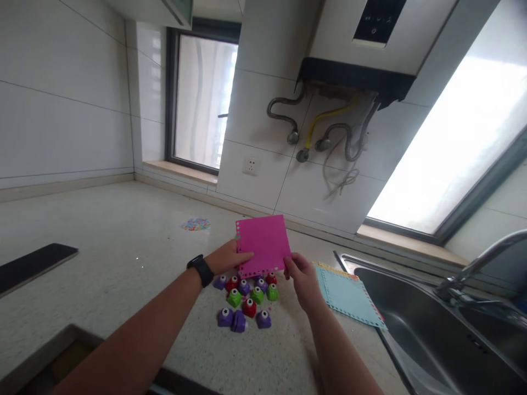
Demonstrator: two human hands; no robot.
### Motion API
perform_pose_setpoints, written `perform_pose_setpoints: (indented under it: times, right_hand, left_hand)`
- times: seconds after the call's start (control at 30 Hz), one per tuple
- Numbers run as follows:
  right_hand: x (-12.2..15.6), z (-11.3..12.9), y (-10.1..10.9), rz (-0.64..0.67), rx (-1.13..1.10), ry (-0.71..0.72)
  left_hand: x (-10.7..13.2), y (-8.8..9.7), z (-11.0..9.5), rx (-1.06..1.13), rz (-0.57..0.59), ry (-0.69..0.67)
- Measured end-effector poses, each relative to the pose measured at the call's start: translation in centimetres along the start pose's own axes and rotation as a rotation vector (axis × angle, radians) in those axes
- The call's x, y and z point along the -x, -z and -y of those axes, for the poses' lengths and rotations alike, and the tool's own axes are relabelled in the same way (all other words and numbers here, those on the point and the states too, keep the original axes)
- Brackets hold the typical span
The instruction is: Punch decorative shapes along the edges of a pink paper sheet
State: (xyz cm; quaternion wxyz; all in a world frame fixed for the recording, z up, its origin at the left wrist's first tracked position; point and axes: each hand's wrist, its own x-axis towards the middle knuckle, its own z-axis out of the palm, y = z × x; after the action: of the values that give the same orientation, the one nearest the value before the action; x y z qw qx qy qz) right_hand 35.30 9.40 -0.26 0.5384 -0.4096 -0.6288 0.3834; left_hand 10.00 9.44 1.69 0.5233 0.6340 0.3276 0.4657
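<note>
A bright pink sheet of paper (pixel 264 241), with rows of punched holes along its left and bottom edges, is held up over the counter. My left hand (pixel 233 255) grips its left side, thumb across the front; the other fingers are behind the paper. At the lower right corner, my right hand (pixel 299 274) pinches the sheet between thumb and fingers. Below it stand several small craft punches in purple, red and green, among them a green punch (pixel 234 297), a red punch (pixel 249 308) and a purple punch (pixel 264 319). The paper hides part of the back row.
Light blue punched sheets (pixel 349 293) lie on the right beside the steel sink (pixel 415 323) with its faucet (pixel 465 269). Colourful paper bits (pixel 196 224) are at the back. A dark flat object (pixel 35 266) lies at left on the counter (pixel 135 236).
</note>
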Motion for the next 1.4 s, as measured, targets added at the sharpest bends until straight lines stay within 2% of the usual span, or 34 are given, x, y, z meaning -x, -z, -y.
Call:
perform_pose_setpoints:
  times: [0.17, 0.33, 0.5, 0.7, 1.1, 1.27, 1.4]
  right_hand:
    - [-0.3, -1.1, 0.7, -0.049, -0.04, -0.006]
    - [-0.3, -1.5, 0.6, -0.064, -0.058, -0.021]
    - [-0.2, -1.2, 0.3, -0.075, -0.081, -0.023]
    - [-0.2, -1.6, 0.4, -0.085, -0.098, -0.012]
    - [0.1, -1.1, -0.1, 0.002, -0.091, 0.02]
    - [0.2, -1.2, -0.3, 0.06, -0.065, 0.029]
    - [0.3, -1.0, -0.5, 0.092, -0.033, 0.022]
  left_hand:
    - [-0.8, -0.3, 1.8, 0.045, -0.117, 0.006]
    - [-0.2, 0.1, 3.6, 0.018, -0.141, 0.025]
    - [0.0, 0.4, 4.3, -0.01, -0.138, 0.052]
    - [0.3, 0.3, 4.0, -0.015, -0.065, 0.072]
    - [0.8, 0.0, 3.4, 0.084, -0.07, 0.093]
    - [1.0, -0.4, 2.4, 0.17, -0.045, 0.06]
    - [1.3, 0.0, 1.7, 0.19, -0.049, 0.061]
